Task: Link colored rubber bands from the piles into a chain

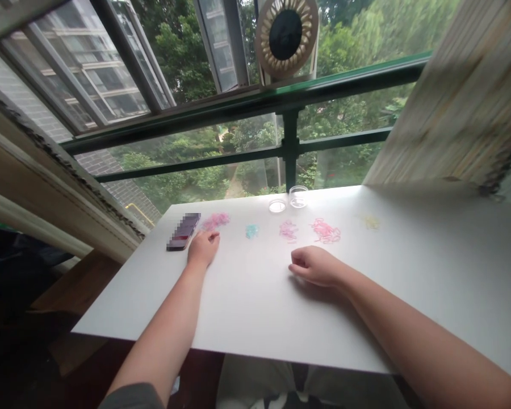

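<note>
My left hand (203,248) rests on the white table, its fingers curled in and no object showing in them. Just beyond its fingertips lies a pile of small pink and purple pieces (216,220), and a phone (184,232) is close on its left. My right hand (317,264) lies loosely closed on the table, with nothing visible between thumb and fingers. Beyond it are a pile of pink strips, perhaps small rubber bands (326,230), and a smaller pink-purple pile (288,230). A teal pile (251,230) sits between the hands, and a pale yellow one (369,221) farther right.
A clear round container (298,196) and a clear shallow lid or dish (277,206) stand at the far table edge. The white tabletop (247,307) ends against a window with a green railing (290,142). Curtains (447,108) hang at both sides. A round fan-like object (286,35) is above.
</note>
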The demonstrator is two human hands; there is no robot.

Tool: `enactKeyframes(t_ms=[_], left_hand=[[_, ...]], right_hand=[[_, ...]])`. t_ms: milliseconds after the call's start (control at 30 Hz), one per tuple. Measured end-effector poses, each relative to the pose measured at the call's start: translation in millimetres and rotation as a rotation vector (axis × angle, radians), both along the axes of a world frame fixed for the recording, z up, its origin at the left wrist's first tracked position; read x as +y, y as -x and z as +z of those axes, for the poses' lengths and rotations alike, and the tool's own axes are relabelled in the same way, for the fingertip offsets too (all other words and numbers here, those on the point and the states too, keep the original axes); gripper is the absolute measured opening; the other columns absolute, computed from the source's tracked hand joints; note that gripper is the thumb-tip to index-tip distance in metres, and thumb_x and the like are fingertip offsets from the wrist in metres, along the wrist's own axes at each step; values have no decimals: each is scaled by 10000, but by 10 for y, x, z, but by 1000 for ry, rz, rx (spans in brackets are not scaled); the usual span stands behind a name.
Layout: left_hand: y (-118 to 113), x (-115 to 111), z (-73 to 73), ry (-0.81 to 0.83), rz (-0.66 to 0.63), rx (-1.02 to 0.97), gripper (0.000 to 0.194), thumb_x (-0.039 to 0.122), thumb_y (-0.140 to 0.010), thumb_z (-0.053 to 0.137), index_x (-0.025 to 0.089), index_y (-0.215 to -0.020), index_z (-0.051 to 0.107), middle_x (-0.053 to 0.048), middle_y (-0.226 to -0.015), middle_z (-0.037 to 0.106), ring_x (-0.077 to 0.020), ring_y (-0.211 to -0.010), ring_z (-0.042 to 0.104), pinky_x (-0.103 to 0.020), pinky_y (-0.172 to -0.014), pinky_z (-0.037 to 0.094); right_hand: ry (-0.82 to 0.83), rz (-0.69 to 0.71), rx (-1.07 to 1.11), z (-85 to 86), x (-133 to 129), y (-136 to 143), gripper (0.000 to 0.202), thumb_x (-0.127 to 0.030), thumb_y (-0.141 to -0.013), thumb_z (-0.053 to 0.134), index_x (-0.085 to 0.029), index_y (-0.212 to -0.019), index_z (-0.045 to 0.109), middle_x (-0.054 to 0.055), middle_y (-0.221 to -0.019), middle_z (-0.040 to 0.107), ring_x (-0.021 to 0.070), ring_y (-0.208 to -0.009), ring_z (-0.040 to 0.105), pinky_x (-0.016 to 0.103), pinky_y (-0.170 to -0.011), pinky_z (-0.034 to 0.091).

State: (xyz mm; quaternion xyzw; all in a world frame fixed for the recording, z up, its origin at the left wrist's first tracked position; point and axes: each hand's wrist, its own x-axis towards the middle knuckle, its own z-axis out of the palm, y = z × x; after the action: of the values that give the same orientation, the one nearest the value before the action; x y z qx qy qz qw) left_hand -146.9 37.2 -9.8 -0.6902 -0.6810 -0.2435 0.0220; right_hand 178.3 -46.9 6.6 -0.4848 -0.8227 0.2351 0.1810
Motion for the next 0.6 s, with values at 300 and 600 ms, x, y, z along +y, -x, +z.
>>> enactKeyframes(t_ms=[300,600], left_hand=[[-36,130,10,-17,52,57,253,335,-765,482,179,-775,680,-87,-845,672,-242,-818,603,-317,-748,456],[-267,6,126,-170,-9,-132,221,305,-803,428,163,-823,596,-79,-795,644,-223,-763,584,-319,-709,446]], right_hand=[[20,-3,-54,31,31,4,189,-292,-785,501,-174,-644,545,7,-632,571,108,-557,441,228,-534,286],[11,-44,-16,8,20,21,134,-271,-768,507,-185,-671,543,6,-648,584,115,-560,447,228,-522,282]])
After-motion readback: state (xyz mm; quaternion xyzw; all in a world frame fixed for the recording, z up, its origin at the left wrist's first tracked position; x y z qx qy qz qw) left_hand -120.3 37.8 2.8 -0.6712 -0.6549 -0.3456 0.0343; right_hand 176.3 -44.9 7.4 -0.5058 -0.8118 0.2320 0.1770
